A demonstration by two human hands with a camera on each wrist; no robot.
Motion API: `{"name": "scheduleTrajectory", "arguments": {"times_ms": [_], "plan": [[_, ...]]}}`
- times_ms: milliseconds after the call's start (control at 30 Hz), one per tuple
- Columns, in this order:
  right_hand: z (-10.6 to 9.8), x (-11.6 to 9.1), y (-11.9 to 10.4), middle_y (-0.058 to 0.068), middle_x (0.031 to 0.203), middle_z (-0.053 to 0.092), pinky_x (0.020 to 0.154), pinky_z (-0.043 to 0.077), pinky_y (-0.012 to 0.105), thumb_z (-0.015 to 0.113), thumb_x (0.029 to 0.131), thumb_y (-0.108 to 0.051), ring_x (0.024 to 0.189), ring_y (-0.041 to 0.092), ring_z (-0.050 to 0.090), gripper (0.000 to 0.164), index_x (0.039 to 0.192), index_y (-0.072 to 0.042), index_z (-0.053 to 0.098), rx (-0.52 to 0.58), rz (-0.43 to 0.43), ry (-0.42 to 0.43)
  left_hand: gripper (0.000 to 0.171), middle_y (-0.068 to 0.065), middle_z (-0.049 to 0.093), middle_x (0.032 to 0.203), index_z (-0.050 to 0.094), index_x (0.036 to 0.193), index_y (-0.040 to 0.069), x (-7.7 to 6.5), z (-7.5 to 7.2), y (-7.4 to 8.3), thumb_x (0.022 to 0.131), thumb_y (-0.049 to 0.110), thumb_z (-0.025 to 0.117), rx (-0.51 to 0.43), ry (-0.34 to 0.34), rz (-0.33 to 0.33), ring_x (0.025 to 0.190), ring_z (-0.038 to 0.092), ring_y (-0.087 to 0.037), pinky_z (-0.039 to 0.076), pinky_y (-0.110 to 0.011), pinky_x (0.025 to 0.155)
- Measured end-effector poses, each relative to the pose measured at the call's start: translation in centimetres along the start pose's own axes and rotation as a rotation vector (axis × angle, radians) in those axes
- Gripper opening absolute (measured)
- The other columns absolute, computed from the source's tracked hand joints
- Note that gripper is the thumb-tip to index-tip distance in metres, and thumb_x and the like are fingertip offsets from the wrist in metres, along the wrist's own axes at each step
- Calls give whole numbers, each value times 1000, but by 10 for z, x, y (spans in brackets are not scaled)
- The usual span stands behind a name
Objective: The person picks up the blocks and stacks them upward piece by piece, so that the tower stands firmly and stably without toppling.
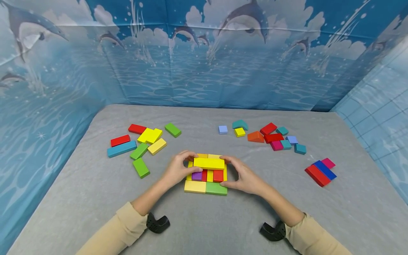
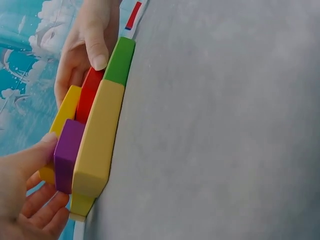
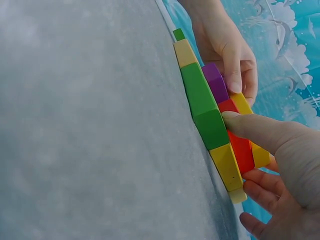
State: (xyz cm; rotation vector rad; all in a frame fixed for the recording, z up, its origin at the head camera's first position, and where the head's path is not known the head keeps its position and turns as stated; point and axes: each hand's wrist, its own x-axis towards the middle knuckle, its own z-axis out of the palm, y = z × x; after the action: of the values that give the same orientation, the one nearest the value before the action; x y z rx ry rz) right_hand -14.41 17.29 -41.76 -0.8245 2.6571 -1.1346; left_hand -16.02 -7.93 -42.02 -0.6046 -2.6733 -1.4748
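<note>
Yellow bar (image 1: pixel 209 163) being pinched by left hand (image 1: pixel 176 170); block stack (image 1: pixel 210 176) being gripped by right hand (image 1: pixel 244 175); gentle, even pressure being advised.

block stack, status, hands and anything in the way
Left hand pinching long yellow block atop block stack. Right hand gripping stack's right end. Loose blocks off both sides, none apparently blocking.

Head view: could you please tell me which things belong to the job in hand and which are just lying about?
In the job:
long yellow block
purple block
front cream block
front green block

Apparently lying about:
orange wedge
dark blue block
sky-blue block
</note>
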Motion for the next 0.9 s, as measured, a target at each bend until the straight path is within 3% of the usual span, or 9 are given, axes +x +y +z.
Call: {"name": "scheduleTrajectory", "arguments": {"times_ms": [300,667,900], "plan": [[0,-1,0,12,132,45,98,37,48,76,75,-25,118,27,43,74,136,-9,37,-6,-21,3,38,-8,61,110,62,113,6,-6,-8,-9,79,18,72,-87,-62,90,98,58,-20,47,-36,88],[2,0,-2,13,135,44,96,39,50,76,74,-26,119,30,42,73,135,-9,40,-48,-29,32,39,-10,60,114,61,116,5,-6,-10,-13,80,15,71,-105,-76,60,100,60,-21,48,-33,88],[1,0,-4,13,136,43,96,37,53,77,73,-25,121,31,41,74,135,-10,39,-43,-27,30,40,-14,59,115,60,117,2,-6,-11,-14,80,13,70,-163,-85,52,102,59,-25,46,-37,90]]}}
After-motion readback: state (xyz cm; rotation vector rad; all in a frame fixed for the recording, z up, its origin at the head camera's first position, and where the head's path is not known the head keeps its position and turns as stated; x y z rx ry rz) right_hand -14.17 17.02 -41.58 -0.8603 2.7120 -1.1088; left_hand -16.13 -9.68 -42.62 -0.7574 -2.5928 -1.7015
